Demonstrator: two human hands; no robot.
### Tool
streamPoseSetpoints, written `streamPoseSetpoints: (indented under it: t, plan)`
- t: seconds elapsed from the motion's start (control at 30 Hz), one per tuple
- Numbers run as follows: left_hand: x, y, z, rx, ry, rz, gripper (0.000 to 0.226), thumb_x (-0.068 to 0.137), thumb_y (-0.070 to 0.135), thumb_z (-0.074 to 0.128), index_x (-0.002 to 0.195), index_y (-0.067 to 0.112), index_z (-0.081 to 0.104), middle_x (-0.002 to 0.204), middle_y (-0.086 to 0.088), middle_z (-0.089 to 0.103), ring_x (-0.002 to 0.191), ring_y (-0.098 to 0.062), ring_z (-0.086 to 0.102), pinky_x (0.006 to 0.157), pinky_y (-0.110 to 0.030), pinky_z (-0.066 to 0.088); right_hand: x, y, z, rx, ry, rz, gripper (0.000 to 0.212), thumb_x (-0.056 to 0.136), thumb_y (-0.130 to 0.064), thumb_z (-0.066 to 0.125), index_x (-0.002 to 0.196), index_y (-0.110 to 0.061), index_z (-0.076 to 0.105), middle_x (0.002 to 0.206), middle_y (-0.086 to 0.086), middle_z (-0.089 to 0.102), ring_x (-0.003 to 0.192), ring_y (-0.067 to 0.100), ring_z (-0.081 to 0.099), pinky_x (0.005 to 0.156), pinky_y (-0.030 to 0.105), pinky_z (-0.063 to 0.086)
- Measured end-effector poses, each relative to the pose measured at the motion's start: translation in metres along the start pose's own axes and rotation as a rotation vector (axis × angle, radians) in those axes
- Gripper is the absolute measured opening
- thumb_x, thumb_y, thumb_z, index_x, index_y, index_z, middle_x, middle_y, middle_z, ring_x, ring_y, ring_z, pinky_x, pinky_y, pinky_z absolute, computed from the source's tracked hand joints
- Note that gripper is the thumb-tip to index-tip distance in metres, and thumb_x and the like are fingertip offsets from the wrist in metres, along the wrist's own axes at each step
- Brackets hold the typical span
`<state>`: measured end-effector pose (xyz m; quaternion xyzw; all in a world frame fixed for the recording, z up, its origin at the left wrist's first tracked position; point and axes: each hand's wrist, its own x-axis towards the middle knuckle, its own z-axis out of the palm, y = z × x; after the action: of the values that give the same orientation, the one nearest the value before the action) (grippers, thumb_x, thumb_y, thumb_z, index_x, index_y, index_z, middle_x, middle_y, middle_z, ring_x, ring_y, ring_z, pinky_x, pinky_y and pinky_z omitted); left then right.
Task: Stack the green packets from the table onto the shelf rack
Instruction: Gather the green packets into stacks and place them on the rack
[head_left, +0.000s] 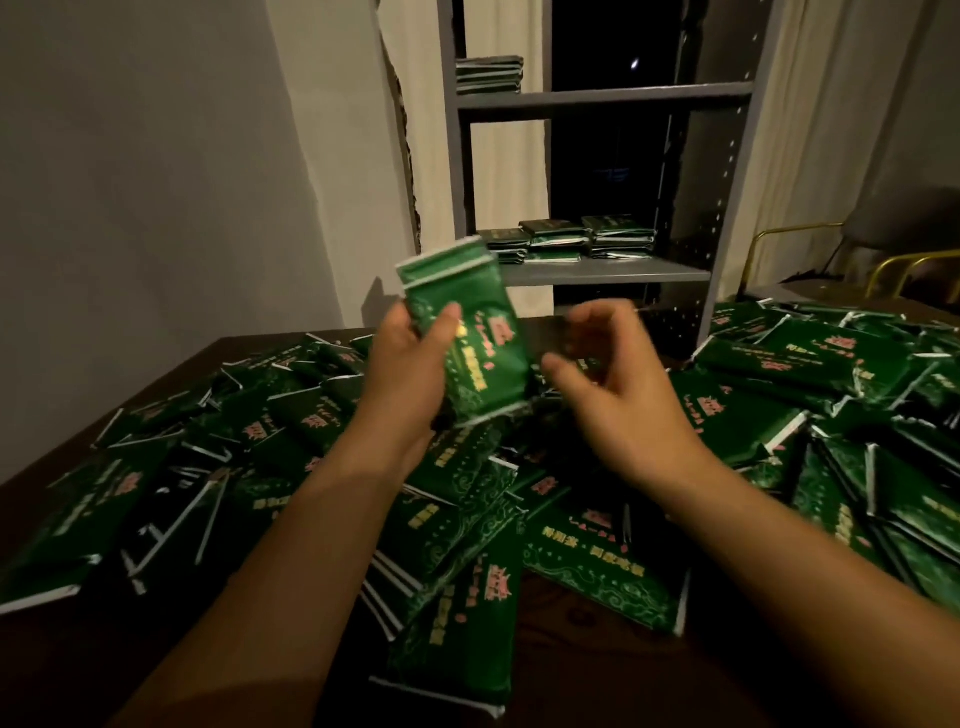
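**One packet up, shelf ahead**

The left hand (410, 364) grips a green packet (467, 338) upright above the bench (587, 618) heap; the right hand (608, 374) hovers beside it, fingers loosely curled, empty. Best square it flat before laying it on the shelf rack's (602, 270) stacks (563, 241).

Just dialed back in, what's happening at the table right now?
A person is partway through moving green packets to the shelf rack. The left hand holds one packet upright above the table, while the right hand hovers beside it with fingers loosely curled, holding nothing. A large pile of packets lies on the table; several short stacks already sit on the rack.
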<state>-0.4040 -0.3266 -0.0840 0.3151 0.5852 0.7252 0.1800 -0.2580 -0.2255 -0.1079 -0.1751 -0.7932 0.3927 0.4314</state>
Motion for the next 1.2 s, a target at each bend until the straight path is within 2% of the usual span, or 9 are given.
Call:
streamPoseSetpoints:
  t: [0.17, 0.33, 0.4, 0.53, 0.63, 0.77, 0.9, 1.1, 1.2]
  plan:
    - [0.015, 0.000, -0.020, -0.125, 0.304, 0.002, 0.021, 0.103, 0.025, 0.054, 0.120, 0.014, 0.060, 0.110, -0.008, 0.073, 0.099, -0.024, 0.072, 0.083, -0.042, 0.061, -0.030, -0.009, 0.030, -0.406, -0.703, -0.277, 0.083, 0.077, -0.068, 0.069, 0.148, -0.038, 0.040, 0.154, -0.015, 0.030, 0.142, 0.003, 0.025, 0.118, 0.031, 0.026]
    - [0.013, -0.001, -0.027, -0.166, 0.357, -0.004, 0.018, 0.105, 0.027, 0.052, 0.118, 0.015, 0.055, 0.103, 0.000, 0.067, 0.084, -0.010, 0.067, 0.055, -0.018, 0.052, -0.023, 0.001, 0.030, -0.599, -0.649, -0.369, 0.061, 0.092, -0.064, 0.051, 0.141, -0.027, 0.053, 0.141, -0.009, 0.054, 0.130, 0.010, 0.048, 0.110, 0.042, 0.040]
    - [0.013, -0.001, -0.028, -0.157, 0.381, 0.005, 0.015, 0.106, 0.028, 0.049, 0.118, 0.019, 0.047, 0.100, 0.010, 0.057, 0.081, -0.001, 0.056, 0.059, -0.010, 0.047, -0.022, 0.004, 0.022, -0.608, -0.643, -0.351, 0.071, 0.086, -0.073, 0.049, 0.139, -0.026, 0.055, 0.139, -0.011, 0.055, 0.128, 0.008, 0.049, 0.110, 0.041, 0.040]
    - [0.015, -0.005, -0.030, -0.121, 0.438, 0.022, 0.037, 0.105, 0.032, 0.051, 0.137, 0.015, 0.042, 0.126, 0.003, 0.053, 0.118, -0.015, 0.052, 0.096, -0.026, 0.041, -0.027, -0.002, 0.025, -0.726, -0.627, -0.403, 0.085, 0.077, -0.086, 0.046, 0.142, -0.030, 0.051, 0.136, -0.013, 0.057, 0.126, 0.009, 0.051, 0.111, 0.039, 0.036]
    - [0.012, -0.007, -0.028, -0.102, 0.448, 0.007, 0.040, 0.101, 0.032, 0.057, 0.135, 0.015, 0.044, 0.126, 0.002, 0.054, 0.120, -0.019, 0.054, 0.108, -0.042, 0.044, -0.029, -0.009, 0.027, -0.760, -0.648, -0.438, 0.083, 0.080, -0.081, 0.050, 0.146, -0.032, 0.044, 0.130, -0.010, 0.059, 0.122, 0.013, 0.052, 0.110, 0.036, 0.036]
    - [0.010, -0.007, -0.024, -0.108, 0.435, -0.054, 0.030, 0.095, 0.022, 0.068, 0.120, 0.014, 0.054, 0.115, -0.008, 0.067, 0.103, -0.023, 0.069, 0.091, -0.047, 0.058, -0.031, -0.009, 0.026, -0.717, -0.652, -0.449, 0.069, 0.084, -0.069, 0.054, 0.142, -0.030, 0.052, 0.139, -0.009, 0.057, 0.127, 0.013, 0.051, 0.110, 0.038, 0.037]
    - [0.008, -0.007, -0.023, -0.101, 0.395, -0.109, 0.036, 0.091, 0.023, 0.070, 0.120, 0.009, 0.053, 0.110, -0.009, 0.067, 0.096, -0.022, 0.068, 0.078, -0.038, 0.059, -0.033, -0.004, 0.031, -0.727, -0.572, -0.565, 0.042, 0.097, -0.045, 0.040, 0.122, -0.025, 0.066, 0.115, -0.006, 0.068, 0.105, 0.016, 0.062, 0.097, 0.038, 0.046]
    - [0.005, 0.002, -0.031, -0.116, 0.411, -0.118, 0.056, 0.074, 0.038, 0.077, 0.117, 0.009, 0.055, 0.116, -0.013, 0.066, 0.105, -0.031, 0.068, 0.090, -0.051, 0.057, -0.024, -0.004, 0.011, -0.474, -0.468, -0.495, 0.031, 0.100, -0.033, 0.050, 0.124, -0.025, 0.068, 0.116, -0.012, 0.071, 0.107, 0.002, 0.062, 0.096, 0.021, 0.049]
    - [0.010, -0.003, -0.037, -0.174, 0.449, -0.092, 0.063, 0.067, 0.036, 0.077, 0.121, 0.009, 0.059, 0.116, -0.012, 0.069, 0.103, -0.031, 0.070, 0.086, -0.050, 0.059, -0.022, -0.001, -0.003, -0.311, -0.198, -0.363, 0.019, 0.098, -0.028, 0.057, 0.109, -0.029, 0.071, 0.103, -0.019, 0.071, 0.095, -0.006, 0.063, 0.083, 0.011, 0.050]
